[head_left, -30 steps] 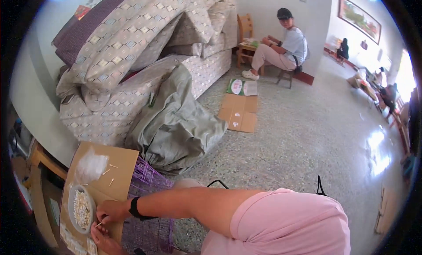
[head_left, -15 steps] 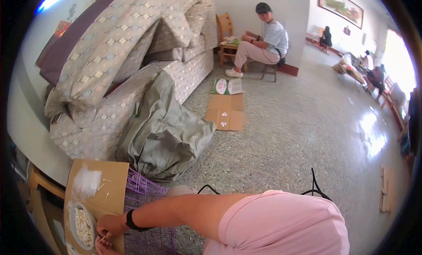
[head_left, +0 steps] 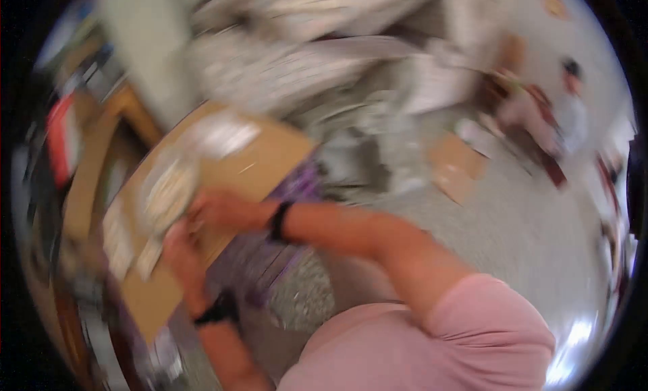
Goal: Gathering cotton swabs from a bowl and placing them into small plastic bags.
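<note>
Motion blurs the whole head view. My right hand [head_left: 226,210] and my left hand [head_left: 182,253] are close together at the near side of a pale bowl [head_left: 193,176] full of small whitish pieces that look like cotton swabs [head_left: 167,195]. Both hands' fingers are smeared, so I cannot see whether anything is between them. The bowl rests on a brown cardboard sheet [head_left: 270,165]. Farther along the sheet lie a clear plastic bag [head_left: 226,136] and a loose swab [head_left: 248,168]. Beside my left hand is another pale heap [head_left: 118,246], too blurred to name.
A purple wire cage [head_left: 300,185] is under the cardboard. Past it are a grey-green sack [head_left: 354,155] and a patterned, cloth-covered sofa [head_left: 270,70]. A flattened box [head_left: 459,165] lies on the floor, near a seated person [head_left: 574,114]. Wooden furniture [head_left: 94,168] stands at left.
The view has swung left and down, bringing the cardboard and bowl nearer the middle. More of my left hand and forearm shows now. Half a second ago my fingers pinched a thin stick beside the bowl.
</note>
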Demonstrator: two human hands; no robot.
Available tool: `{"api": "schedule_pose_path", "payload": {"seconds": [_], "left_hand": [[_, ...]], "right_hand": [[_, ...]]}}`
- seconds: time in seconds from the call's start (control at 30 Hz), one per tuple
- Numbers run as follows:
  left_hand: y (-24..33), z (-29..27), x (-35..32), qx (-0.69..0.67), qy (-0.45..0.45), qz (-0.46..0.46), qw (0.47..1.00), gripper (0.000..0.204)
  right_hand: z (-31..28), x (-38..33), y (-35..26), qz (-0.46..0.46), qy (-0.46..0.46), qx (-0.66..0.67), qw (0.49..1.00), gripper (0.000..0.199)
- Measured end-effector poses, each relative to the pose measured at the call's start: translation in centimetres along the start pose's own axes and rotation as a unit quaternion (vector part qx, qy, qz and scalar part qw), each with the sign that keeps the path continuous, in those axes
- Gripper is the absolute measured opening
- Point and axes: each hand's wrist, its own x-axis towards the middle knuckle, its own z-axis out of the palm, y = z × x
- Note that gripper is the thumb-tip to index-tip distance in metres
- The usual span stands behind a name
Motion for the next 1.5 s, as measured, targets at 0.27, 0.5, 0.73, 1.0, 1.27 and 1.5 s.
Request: {"api": "schedule_pose_path", "payload": {"seconds": [0.27,0.5,0.73,1.0,1.27,1.5], "left_hand": [[0.3,-0.3,0.2,-0.163,0.0,-0.053,0.985,0.025],[-0.6,-0.2,0.3,-0.204,-0.016,-0.058,0.977,0.024],[-0.3,0.0,0.5,-0.174,-0.024,-0.049,0.983,0.026],[-0.4,0.1,0.4,-0.192,-0.045,-0.059,0.979,0.025],[-0.4,-0.3,0.4,-0.167,-0.041,-0.06,0.983,0.025],[-0.1,0.0,0.2,-0.171,-0.043,-0.061,0.982,0.026]], "right_hand": [[-3.3,5.3,-1.1,-0.16,-0.102,-0.255,0.948,0.016],[-3.4,6.9,-1.2,-0.136,-0.247,-0.302,0.911,0.013],[-2.9,8.9,-0.8,-0.05,-0.307,-0.263,0.913,0.012],[1.0,10.9,1.7,-0.077,-0.308,-0.322,0.892,0.011],[2.3,11.9,1.0,-0.005,-0.362,-0.349,0.864,0.004],[1.9,11.7,2.7,-0.059,-0.366,-0.297,0.88,0.012]]}}
